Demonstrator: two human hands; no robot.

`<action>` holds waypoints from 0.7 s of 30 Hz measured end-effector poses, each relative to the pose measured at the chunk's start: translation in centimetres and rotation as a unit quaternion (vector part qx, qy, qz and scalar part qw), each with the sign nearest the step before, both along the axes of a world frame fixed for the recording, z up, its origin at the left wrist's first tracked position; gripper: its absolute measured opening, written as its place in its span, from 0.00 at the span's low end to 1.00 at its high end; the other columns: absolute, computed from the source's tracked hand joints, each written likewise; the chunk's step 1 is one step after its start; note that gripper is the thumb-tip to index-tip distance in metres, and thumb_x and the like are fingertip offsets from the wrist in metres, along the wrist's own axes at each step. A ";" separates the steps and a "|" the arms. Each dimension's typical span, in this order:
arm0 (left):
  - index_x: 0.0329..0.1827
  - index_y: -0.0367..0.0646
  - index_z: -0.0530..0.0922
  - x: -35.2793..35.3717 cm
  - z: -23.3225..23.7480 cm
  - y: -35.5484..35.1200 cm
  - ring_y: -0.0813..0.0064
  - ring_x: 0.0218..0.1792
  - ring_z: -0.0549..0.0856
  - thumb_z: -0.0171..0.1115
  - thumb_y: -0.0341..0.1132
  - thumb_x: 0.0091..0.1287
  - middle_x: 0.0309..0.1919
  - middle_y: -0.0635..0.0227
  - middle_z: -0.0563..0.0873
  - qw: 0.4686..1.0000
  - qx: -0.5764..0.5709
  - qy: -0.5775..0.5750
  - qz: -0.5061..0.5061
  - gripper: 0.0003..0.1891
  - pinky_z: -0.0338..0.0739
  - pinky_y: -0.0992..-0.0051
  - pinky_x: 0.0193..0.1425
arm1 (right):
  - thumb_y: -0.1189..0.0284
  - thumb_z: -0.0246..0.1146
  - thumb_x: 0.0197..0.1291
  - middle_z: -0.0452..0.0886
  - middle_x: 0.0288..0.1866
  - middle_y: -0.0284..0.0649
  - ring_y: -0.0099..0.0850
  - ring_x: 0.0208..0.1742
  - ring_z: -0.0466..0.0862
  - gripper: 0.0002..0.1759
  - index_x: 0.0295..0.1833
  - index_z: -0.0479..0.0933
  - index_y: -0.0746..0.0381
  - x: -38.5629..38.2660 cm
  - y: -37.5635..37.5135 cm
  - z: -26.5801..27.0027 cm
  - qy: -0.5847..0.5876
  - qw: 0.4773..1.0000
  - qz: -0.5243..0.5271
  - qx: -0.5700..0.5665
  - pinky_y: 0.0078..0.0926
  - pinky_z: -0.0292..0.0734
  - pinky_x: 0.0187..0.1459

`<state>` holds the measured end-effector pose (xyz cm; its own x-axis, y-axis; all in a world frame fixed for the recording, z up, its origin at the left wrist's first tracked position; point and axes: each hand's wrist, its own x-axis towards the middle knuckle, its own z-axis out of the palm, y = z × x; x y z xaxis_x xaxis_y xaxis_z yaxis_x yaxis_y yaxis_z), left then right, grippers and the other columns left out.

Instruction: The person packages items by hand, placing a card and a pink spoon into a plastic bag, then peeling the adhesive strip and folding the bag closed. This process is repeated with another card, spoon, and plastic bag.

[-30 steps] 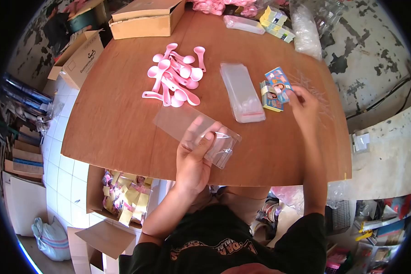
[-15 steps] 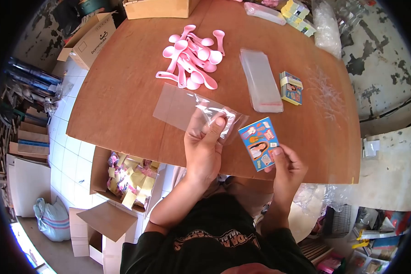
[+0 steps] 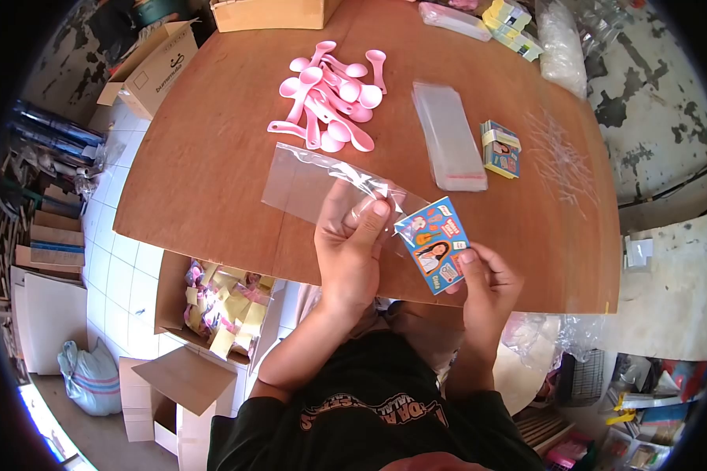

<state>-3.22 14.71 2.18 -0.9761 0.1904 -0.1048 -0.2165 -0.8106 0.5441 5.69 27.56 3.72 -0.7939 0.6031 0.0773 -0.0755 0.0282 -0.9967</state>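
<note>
My left hand (image 3: 351, 242) pinches a clear plastic bag (image 3: 298, 184) near its right end, thumb on top. The bag stretches out to the left above the table. Between thumb and fingers of my right hand (image 3: 487, 279) is a blue printed card (image 3: 438, 247) with small pictures on it. The card's upper left corner overlaps the bag's right end in this view. Beyond my hands lies a pile of pink measuring spoons (image 3: 334, 102). To the right rest a stack of clear plastic bags (image 3: 450, 141) and a banded stack of similar cards (image 3: 500, 149).
Thin clear strips (image 3: 564, 161) are scattered at the wooden table's (image 3: 204, 157) right side. A cardboard box (image 3: 271, 14) and yellow bundles (image 3: 514, 27) stand at the far edge. Below the left edge is an open carton (image 3: 173, 302) of filled packets.
My right hand has brought the card left and slightly up, so that its corner now meets the bag's end. My left hand and the bag have barely moved.
</note>
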 end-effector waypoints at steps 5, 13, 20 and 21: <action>0.71 0.35 0.58 0.4 -0.5 0.4 0.72 0.49 0.83 0.59 0.24 0.66 0.48 0.55 0.84 1.000 -0.002 0.011 0.019 0.30 0.78 0.72 0.56 | 0.75 0.63 0.62 0.82 0.28 0.37 0.17 0.24 0.77 0.11 0.45 0.79 0.74 -0.6 -1.2 0.4 -0.006 0.999 -0.009 0.032 0.13 0.73 0.25; 0.68 0.35 0.61 0.3 -1.2 0.4 0.73 0.48 0.83 0.61 0.23 0.65 0.50 0.55 0.83 0.997 -0.041 0.056 -0.027 0.29 0.80 0.74 0.52 | 0.75 0.63 0.63 0.82 0.26 0.37 0.16 0.25 0.79 0.11 0.45 0.79 0.75 -0.7 -1.0 -0.4 -0.016 0.997 0.068 0.036 0.13 0.75 0.27; 0.60 0.35 0.68 0.1 -0.3 0.4 0.72 0.43 0.85 0.62 0.25 0.64 0.44 0.60 0.83 0.996 0.000 0.040 -0.086 0.22 0.82 0.73 0.47 | 0.80 0.62 0.61 0.84 0.38 0.44 0.23 0.40 0.83 0.15 0.52 0.76 0.75 -1.5 -0.1 -0.5 0.048 0.983 0.149 -0.094 0.20 0.78 0.44; 0.58 0.36 0.70 -0.1 -0.2 0.2 0.72 0.43 0.85 0.62 0.25 0.64 0.43 0.60 0.83 0.993 0.030 0.038 -0.105 0.19 0.82 0.73 0.47 | 0.80 0.62 0.61 0.84 0.38 0.44 0.23 0.40 0.83 0.15 0.52 0.76 0.75 -1.5 0.0 -0.8 0.048 0.983 0.151 -0.094 0.20 0.78 0.44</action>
<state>-3.32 14.92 2.00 -0.9190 0.3939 -0.0142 -0.3437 -0.7833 0.5180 4.24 27.56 2.94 -0.9330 0.3527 0.0710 -0.1471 -0.1939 -0.9699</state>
